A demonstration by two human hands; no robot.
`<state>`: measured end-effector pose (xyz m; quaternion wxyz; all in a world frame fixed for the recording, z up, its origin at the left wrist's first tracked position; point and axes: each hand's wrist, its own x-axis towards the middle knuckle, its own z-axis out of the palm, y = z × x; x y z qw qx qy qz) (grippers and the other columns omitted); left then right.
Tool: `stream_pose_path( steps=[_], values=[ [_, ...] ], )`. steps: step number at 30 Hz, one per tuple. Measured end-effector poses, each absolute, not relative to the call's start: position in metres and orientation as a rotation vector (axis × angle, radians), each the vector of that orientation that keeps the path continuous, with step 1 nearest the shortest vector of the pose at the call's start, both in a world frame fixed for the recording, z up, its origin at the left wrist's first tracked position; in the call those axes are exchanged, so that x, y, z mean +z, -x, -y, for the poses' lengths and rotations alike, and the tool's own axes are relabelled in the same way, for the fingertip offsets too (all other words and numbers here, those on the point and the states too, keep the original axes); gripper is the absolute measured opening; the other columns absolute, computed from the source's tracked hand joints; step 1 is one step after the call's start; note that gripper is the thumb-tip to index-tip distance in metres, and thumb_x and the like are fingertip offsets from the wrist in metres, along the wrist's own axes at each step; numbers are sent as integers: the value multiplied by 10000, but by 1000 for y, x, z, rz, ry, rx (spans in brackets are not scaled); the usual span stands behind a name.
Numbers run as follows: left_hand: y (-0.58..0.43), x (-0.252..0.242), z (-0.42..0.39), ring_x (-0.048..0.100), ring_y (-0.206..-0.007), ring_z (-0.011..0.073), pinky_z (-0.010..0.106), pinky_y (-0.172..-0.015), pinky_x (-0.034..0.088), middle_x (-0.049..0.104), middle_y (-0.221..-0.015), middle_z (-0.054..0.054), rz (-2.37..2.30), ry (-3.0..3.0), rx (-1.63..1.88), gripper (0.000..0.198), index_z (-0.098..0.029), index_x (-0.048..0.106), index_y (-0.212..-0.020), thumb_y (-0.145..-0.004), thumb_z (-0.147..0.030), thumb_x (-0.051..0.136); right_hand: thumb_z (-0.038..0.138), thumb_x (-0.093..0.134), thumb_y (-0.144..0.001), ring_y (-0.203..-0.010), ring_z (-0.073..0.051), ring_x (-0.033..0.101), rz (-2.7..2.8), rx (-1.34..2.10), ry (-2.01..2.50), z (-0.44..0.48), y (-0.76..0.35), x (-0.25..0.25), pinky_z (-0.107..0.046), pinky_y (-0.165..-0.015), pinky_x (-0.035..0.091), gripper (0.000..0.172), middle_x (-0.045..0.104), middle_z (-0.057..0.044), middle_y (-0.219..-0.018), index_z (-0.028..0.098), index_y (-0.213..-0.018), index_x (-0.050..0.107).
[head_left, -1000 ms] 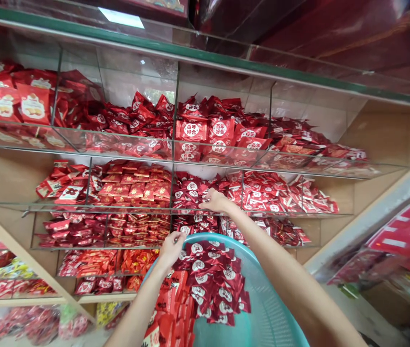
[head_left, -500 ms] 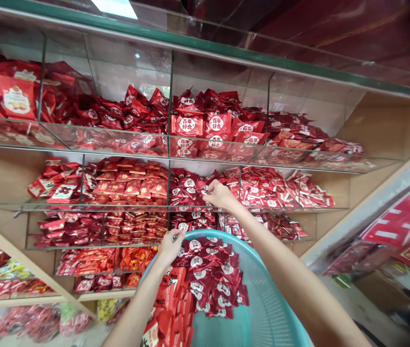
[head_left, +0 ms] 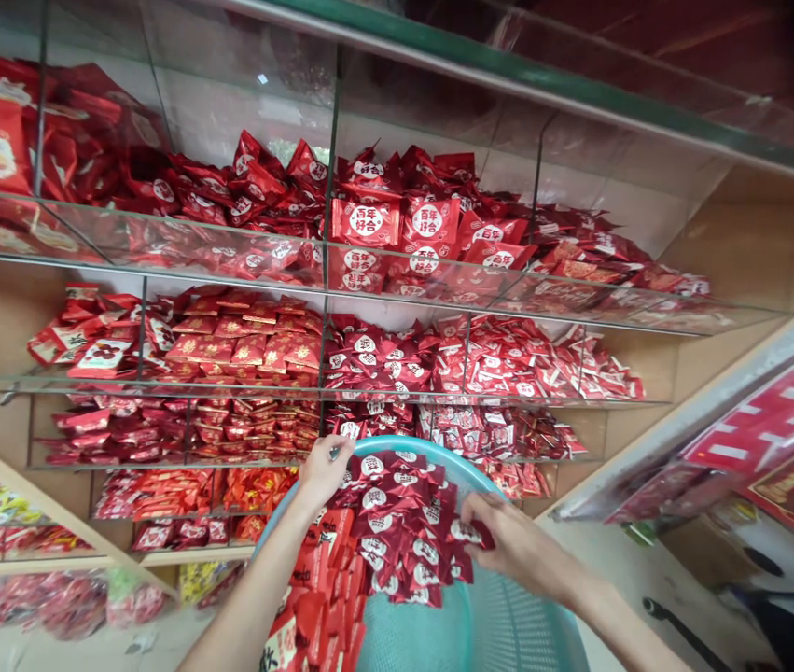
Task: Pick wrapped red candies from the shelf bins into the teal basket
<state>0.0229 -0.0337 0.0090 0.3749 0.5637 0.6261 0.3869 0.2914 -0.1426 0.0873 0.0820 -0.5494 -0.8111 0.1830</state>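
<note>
Head view: the right hand [head_left: 508,537] pinches a dark-red packet [head_left: 466,531] at the right edge of the pile [head_left: 403,537] inside the turquoise basket [head_left: 522,625], whose rim the left hand [head_left: 325,469] grips. It looks light, slick, crushable; gentle edge pinches should suit.

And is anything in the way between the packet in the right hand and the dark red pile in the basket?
Nothing visible. The right hand holds the packet at the right edge of the pile, and the left hand is at the far rim of the basket.
</note>
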Motion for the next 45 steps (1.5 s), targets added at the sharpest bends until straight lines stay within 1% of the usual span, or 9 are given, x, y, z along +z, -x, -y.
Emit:
stream_pose_path(
  steps=[3,7,15,22,26,31,37,41,45],
  values=[
    [-23,9,33,581,-826,195,306,-788,428,623,-960,55,-1592,-1466,987,372,-203,635,-891,-736,-499,472,170,514,-727,-838,-188,533,2514,412,1645,142,-287,71,-314,-739,406,123,556,-9,-834,226,-805,437],
    [-22,8,33,577,-853,195,304,-817,416,618,-963,52,-1584,-1475,992,359,-204,632,-888,-741,-489,470,145,520,-711,-869,-207,534,2594,179,1693,135,-272,66,-324,-749,407,120,575,-31,-861,208,-783,449],
    [-23,8,33,573,-841,194,300,-801,418,613,-963,53,-1575,-1464,1002,352,-197,630,-876,-738,-479,471,137,521,-733,-917,-240,543,2626,-43,1696,131,-258,59,-343,-735,412,105,604,-58,-880,197,-802,470],
    [-22,9,34,573,-837,193,298,-795,421,619,-964,55,-1574,-1468,996,361,-194,631,-883,-739,-484,472,139,538,-719,-891,-229,544,2567,-20,1673,127,-256,50,-342,-729,409,152,581,-53,-903,208,-824,453],
    [-23,11,35,577,-821,186,297,-802,417,616,-973,48,-1594,-1474,982,361,-199,631,-887,-742,-486,467,140,515,-741,-867,-217,556,2532,-10,1685,125,-255,50,-343,-718,408,131,570,-48,-913,211,-823,441],
    [-23,12,37,579,-729,172,291,-726,438,628,-950,45,-1612,-1450,980,371,-203,636,-889,-724,-497,480,155,503,-754,-866,-223,545,2517,-92,1685,119,-257,46,-349,-702,409,106,557,-51,-916,211,-809,432],
    [-23,13,36,588,-747,177,277,-690,446,639,-913,45,-1601,-1456,1012,348,-196,649,-850,-715,-478,497,172,533,-746,-838,-223,536,2477,-125,1728,118,-258,42,-346,-683,407,114,549,-53,-914,206,-803,440],
    [-23,9,35,593,-720,182,285,-659,449,642,-859,38,-1602,-1453,1026,346,-206,652,-840,-711,-489,500,233,553,-754,-775,-198,535,2445,-57,1674,118,-260,59,-320,-650,400,121,535,-30,-850,210,-788,440],
    [-22,6,34,590,-722,180,287,-662,452,631,-883,42,-1594,-1459,1025,365,-205,645,-866,-720,-500,489,304,509,-807,-746,-167,522,2363,24,1519,103,-256,104,-291,-654,399,115,529,-21,-820,208,-798,445]
  ],
)
